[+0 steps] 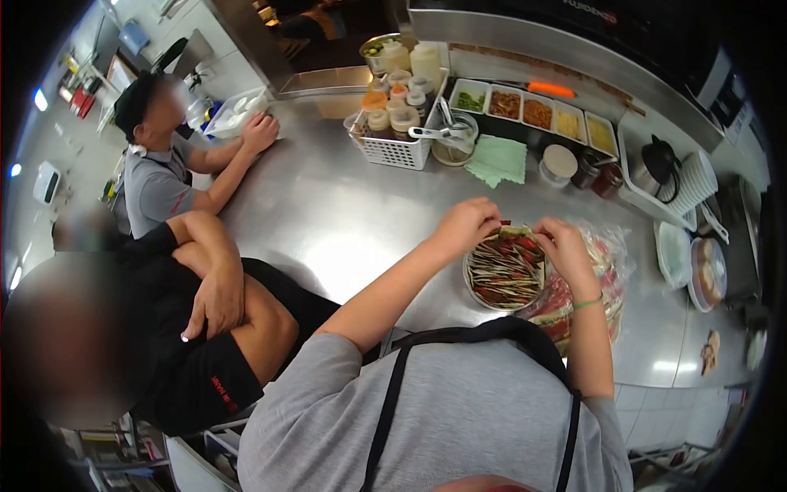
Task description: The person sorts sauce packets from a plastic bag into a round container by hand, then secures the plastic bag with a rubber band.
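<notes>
At the far left, a co-worker in grey leans on the steel counter, hands beside a white tray; nearer me, a second co-worker in black stands with arms folded. Beyond my hands, from left to right, are a white basket of capped bottles, a green cloth, a row of topping trays under an orange-handled tool, lidded jars and a rack with stacked white bowls. Centrally, my left hand reaches the far left rim of the round container, its fingers bent and the fingertips drawn in close to the thumb; whether they close on a piece I cannot tell. My right hand is at the far right rim, fingers curled, thumb and forefinger near each other; its hold, too, I cannot tell. The container stands on the counter between and below my hands, nearly full of thin strips, dark, cream and red, most of them lying crosswise in a loose heap. To its right, just beside it, lies a clear plastic bag of red and pale pieces, partly hidden by my right forearm, which wears a green band.
</notes>
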A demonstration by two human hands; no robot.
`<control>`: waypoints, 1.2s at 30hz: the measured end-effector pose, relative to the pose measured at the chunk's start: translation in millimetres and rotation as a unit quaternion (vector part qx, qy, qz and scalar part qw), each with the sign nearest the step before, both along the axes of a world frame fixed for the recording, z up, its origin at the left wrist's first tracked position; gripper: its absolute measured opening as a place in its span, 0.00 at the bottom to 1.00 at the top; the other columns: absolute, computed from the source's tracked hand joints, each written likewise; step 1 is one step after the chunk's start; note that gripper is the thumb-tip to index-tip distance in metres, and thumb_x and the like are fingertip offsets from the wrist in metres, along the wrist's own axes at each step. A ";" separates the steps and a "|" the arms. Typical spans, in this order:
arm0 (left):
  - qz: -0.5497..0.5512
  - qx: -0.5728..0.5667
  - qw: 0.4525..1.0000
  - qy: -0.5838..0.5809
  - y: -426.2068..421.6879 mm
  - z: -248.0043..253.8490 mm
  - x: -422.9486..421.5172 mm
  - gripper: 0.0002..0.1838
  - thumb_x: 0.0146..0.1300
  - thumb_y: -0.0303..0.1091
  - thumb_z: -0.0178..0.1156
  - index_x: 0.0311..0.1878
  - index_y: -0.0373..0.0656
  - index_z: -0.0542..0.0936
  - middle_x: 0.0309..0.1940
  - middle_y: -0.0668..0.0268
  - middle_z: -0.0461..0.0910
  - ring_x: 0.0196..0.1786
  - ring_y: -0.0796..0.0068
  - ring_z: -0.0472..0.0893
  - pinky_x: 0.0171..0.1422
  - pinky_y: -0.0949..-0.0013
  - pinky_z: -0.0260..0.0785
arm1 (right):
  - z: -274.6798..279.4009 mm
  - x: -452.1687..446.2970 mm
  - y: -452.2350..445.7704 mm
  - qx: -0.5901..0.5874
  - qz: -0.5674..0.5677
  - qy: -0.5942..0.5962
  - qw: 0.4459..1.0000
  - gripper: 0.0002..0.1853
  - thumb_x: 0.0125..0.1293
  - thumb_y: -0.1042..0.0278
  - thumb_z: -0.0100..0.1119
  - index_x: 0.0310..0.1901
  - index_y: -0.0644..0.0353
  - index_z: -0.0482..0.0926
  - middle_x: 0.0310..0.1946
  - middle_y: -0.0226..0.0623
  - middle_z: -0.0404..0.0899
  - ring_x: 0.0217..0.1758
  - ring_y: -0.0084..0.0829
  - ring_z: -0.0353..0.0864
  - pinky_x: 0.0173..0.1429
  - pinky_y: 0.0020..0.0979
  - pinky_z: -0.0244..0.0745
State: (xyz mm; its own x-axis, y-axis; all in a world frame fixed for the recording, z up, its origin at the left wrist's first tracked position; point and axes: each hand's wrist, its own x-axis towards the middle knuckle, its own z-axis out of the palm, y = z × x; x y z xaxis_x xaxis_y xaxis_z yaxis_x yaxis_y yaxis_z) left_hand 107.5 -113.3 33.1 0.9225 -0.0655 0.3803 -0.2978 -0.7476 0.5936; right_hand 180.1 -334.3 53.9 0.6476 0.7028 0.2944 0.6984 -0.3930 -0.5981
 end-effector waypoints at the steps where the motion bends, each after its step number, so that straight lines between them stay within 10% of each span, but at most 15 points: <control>1: 0.006 0.000 1.000 -0.003 0.3 -2.4 -0.2 0.06 0.57 0.30 0.63 0.36 0.40 0.81 0.30 0.60 0.78 0.33 0.61 0.79 0.36 0.64 0.71 | -5.9 1.6 -1.1 0.008 -0.017 -0.018 1.000 0.06 0.56 0.76 0.61 0.35 0.64 0.75 0.29 0.43 0.77 0.34 0.45 0.78 0.38 0.40 0.71; 11: -0.006 -0.005 0.999 0.031 -3.7 -11.4 1.3 0.05 0.57 0.30 0.62 0.32 0.40 0.79 0.30 0.60 0.77 0.36 0.57 0.78 0.39 0.61 0.70 | -14.4 -3.6 -11.1 0.044 -0.059 0.111 0.991 0.06 0.54 0.81 0.62 0.33 0.65 0.75 0.28 0.41 0.80 0.30 0.33 0.79 0.34 0.30 0.72; 28: -0.028 0.185 0.982 -0.023 -28.0 -5.8 26.5 0.03 0.56 0.30 0.59 0.28 0.45 0.79 0.31 0.65 0.79 0.43 0.61 0.77 0.46 0.59 0.70 | -12.7 -15.4 -4.4 0.000 -0.028 -0.018 0.999 0.04 0.56 0.76 0.61 0.33 0.64 0.77 0.29 0.42 0.75 0.35 0.47 0.76 0.39 0.41 0.71; 36: -0.032 0.091 0.995 -0.020 -27.3 -9.7 17.8 0.03 0.55 0.30 0.61 0.31 0.43 0.80 0.31 0.64 0.78 0.44 0.60 0.76 0.46 0.59 0.71 | -13.4 -12.1 10.2 -0.023 -0.014 -0.041 0.999 0.05 0.55 0.77 0.61 0.34 0.63 0.79 0.30 0.43 0.74 0.38 0.47 0.76 0.42 0.41 0.71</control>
State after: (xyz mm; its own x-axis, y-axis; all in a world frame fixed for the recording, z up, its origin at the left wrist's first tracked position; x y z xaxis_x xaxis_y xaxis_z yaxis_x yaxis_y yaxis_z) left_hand 125.2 -140.7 23.5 0.8989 -0.1941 0.3929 -0.3684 -0.8202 0.4377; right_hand 168.0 -324.2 40.5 0.6416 0.6993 0.3152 0.7332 -0.4383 -0.5199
